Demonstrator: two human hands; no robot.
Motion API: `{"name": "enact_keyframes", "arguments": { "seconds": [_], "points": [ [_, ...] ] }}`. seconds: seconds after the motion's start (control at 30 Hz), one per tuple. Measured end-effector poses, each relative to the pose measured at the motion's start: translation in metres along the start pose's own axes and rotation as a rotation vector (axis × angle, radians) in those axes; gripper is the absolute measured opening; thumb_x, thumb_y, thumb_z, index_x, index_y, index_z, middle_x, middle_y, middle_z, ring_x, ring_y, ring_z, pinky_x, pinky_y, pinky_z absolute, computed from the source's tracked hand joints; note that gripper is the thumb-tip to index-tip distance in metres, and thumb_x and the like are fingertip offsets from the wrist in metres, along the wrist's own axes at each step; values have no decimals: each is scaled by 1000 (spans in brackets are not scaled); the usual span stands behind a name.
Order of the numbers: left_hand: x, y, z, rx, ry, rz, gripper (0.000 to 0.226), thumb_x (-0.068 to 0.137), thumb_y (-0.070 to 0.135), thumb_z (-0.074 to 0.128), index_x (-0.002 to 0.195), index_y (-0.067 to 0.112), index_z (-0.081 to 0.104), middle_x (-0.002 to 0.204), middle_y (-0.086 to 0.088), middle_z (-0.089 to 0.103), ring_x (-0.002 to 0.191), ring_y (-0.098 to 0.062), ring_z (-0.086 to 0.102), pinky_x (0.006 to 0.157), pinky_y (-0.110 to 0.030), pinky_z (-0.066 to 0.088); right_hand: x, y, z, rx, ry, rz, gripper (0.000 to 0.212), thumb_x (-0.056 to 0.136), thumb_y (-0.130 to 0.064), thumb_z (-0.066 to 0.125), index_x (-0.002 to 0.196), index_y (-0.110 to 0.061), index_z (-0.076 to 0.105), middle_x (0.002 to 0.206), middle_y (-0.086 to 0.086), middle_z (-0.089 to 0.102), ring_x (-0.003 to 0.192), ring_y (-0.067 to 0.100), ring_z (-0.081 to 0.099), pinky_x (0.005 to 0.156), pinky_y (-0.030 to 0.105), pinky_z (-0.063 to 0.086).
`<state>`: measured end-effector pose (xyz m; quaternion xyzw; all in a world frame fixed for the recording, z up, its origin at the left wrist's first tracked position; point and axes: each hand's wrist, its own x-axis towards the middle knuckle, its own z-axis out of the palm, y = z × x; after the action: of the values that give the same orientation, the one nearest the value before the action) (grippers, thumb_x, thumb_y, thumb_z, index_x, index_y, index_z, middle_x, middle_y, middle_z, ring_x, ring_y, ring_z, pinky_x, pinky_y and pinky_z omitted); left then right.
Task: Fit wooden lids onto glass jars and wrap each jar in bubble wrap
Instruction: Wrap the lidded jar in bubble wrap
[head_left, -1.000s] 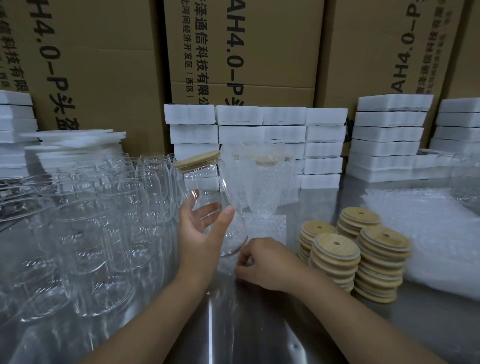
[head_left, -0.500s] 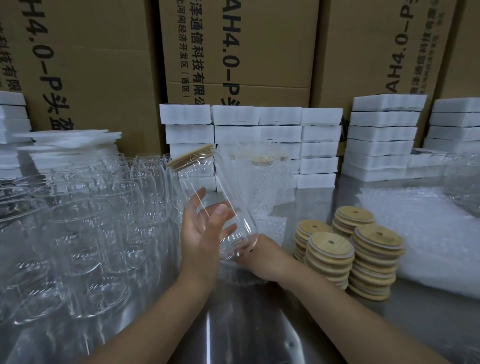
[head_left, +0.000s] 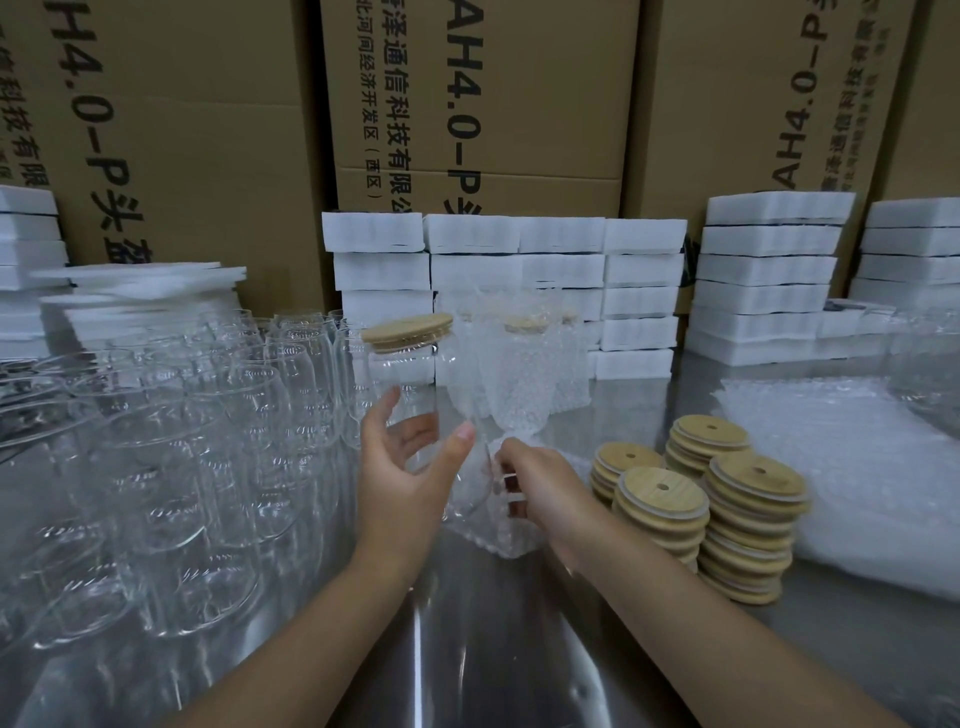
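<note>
One jar (head_left: 415, 395), lid (head_left: 408, 332) seated, logged near the table's centre: raised off the steel table (head_left: 467, 665), lid end tipped toward 11 o'clock, base low toward 5 o'clock.

Step, as I judged it: start of wrapping. To do it well I would have kept the lid square and untouched and laid the jar on its side on the sheet (head_left: 498, 535). The sheet's edge wants to be held flat to the glass while the jar rolls. The glass looked slick, so the hold needed to be firm and low, with the base kept from knocking the steel.

Left hand (head_left: 410, 488): a half-open cup round the jar's lower body. The thumb (head_left: 457, 441) lay on the near wall and the fingers showed through the glass on the far wall. It was gripping the jar, not clenched.

Right hand (head_left: 545, 493): fingers curled, pinching the sheet's upper edge at 3 o'clock of the jar's base. Whether the sheet touched the glass I could not tell.

Also entered:
- Four lid stacks (head_left: 660, 499) at 3 o'clock of the hands.
- Bare jars (head_left: 208, 441), massed at 9 o'clock.
- Wrapped jars (head_left: 519, 374) at 12 o'clock.
- Spare wrap (head_left: 857, 467) at 2 o'clock.
</note>
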<state>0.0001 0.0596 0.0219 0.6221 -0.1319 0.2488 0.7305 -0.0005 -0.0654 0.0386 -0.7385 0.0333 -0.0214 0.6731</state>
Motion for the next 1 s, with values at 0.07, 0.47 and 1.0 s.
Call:
{"name": "enact_keyframes", "arguments": {
  "seconds": [0.07,0.47,1.0],
  "points": [
    [-1,-2,0,27,-23,21,72,64,40,74,126,43,38,115,2,60,109,-3,60,81,-14,50,-3,-1,0,75,-20,-13,22,90,-19,45,80,-10,62,71,4,67,60,14,63,48,19,47],
    [-2,-3,-1,245,-113,169,91,52,59,74,133,32,43,131,26,43,122,15,42,103,-7,34,-18,0,7,-302,51,-451,72,58,-80,48,119,-41,41,106,-21,57,85,-6,57,73,18,44],
    [0,-2,1,248,-59,73,70,79,41,66,138,39,28,135,14,31,131,-2,31,106,-15,24,-15,-5,1,-174,365,-487,56,54,-58,76,92,-42,38,87,-16,54,77,1,58,70,26,50]
  ]
}}
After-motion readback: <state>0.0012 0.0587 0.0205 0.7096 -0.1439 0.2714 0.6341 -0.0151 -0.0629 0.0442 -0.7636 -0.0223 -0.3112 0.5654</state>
